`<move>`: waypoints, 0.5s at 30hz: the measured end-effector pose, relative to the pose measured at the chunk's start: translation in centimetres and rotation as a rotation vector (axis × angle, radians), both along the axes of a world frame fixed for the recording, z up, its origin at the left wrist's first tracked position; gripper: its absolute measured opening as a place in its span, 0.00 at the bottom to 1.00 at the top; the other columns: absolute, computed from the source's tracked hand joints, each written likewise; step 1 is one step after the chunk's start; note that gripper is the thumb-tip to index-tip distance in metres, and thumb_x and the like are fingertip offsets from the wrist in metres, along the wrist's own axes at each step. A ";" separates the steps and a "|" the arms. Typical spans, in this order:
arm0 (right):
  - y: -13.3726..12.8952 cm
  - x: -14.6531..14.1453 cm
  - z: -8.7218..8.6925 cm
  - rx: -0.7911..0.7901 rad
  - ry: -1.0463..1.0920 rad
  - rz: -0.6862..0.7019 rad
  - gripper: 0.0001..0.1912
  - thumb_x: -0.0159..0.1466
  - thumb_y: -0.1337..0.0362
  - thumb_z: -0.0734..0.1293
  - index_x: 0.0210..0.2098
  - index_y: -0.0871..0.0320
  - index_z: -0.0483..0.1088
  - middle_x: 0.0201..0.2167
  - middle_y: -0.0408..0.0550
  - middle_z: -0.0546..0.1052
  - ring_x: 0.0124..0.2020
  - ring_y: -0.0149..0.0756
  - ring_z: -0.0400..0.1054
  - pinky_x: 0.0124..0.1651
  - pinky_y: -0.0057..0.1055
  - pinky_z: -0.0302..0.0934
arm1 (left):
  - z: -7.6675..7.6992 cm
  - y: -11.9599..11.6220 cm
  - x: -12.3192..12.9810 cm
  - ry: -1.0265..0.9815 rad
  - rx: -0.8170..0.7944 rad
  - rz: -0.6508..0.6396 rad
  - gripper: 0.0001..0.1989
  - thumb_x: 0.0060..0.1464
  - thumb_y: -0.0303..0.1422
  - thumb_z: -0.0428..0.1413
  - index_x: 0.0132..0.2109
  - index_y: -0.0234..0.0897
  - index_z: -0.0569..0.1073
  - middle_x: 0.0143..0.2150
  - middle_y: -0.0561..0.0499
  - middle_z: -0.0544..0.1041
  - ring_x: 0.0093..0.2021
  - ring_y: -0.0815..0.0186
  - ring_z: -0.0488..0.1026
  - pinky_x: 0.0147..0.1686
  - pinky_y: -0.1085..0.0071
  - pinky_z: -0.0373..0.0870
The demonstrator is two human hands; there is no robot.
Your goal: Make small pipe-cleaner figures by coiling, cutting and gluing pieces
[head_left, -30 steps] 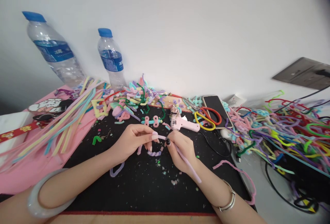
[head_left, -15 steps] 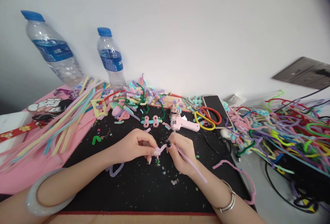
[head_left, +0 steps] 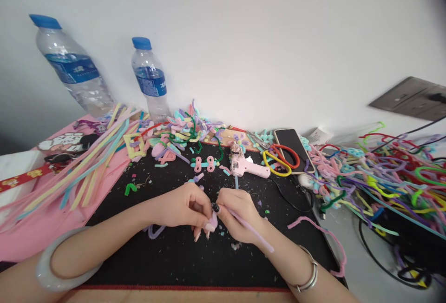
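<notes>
A pale lilac pipe cleaner (head_left: 253,231) runs between my two hands over the black mat (head_left: 167,261). Its bent end is pinched in the fingertips of my left hand (head_left: 183,207). My right hand (head_left: 240,212) closes thumb and fingers on it close by, and the long straight tail sticks out over my right wrist. The fingertips of both hands nearly touch, so part of the bend is hidden. Just beyond my right hand lies a pink glue gun (head_left: 250,168). A purple pipe cleaner loop (head_left: 156,233) pokes out below my left wrist.
Scissors with red and yellow handles (head_left: 278,166) lie beside a phone (head_left: 296,149). Pipe cleaner heaps (head_left: 351,168) spread right; loose strips (head_left: 94,154) lie left on pink material. Two bottles (head_left: 149,80) stand against the wall. A black cable (head_left: 292,204) curves across the mat's right side.
My right hand has moved left, up against my left fingertips. The bent end of the pipe cleaner has tipped downward, and its tail has shifted slightly left.
</notes>
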State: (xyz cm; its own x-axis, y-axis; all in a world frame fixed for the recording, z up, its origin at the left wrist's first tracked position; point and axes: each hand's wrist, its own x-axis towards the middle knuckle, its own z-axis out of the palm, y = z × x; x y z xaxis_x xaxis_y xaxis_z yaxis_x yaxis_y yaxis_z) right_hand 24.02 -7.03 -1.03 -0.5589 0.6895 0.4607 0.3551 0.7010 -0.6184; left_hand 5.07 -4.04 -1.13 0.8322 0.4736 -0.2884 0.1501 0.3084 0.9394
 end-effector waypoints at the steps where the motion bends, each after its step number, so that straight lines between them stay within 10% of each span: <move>1: 0.0 0.0 0.0 0.005 -0.013 0.011 0.11 0.64 0.68 0.56 0.25 0.56 0.59 0.21 0.42 0.63 0.22 0.29 0.58 0.25 0.26 0.53 | 0.1 0.0 0.0 0.006 -0.002 -0.014 0.05 0.47 0.31 0.61 0.27 0.33 0.77 0.24 0.51 0.78 0.20 0.70 0.74 0.24 0.77 0.71; 8: -0.1 -0.2 0.0 0.051 -0.077 0.071 0.13 0.66 0.66 0.55 0.25 0.56 0.60 0.21 0.41 0.63 0.22 0.28 0.57 0.25 0.25 0.53 | 0.6 -0.2 0.1 0.037 -0.015 -0.068 0.06 0.48 0.31 0.61 0.27 0.34 0.77 0.24 0.51 0.79 0.20 0.70 0.74 0.23 0.77 0.70; 15: -0.2 -0.1 -0.2 0.067 0.093 -0.220 0.11 0.66 0.67 0.55 0.26 0.57 0.61 0.21 0.42 0.65 0.22 0.28 0.59 0.25 0.25 0.54 | -0.1 0.4 0.3 0.004 0.036 0.164 0.08 0.47 0.34 0.62 0.27 0.33 0.77 0.22 0.51 0.78 0.20 0.70 0.74 0.23 0.77 0.70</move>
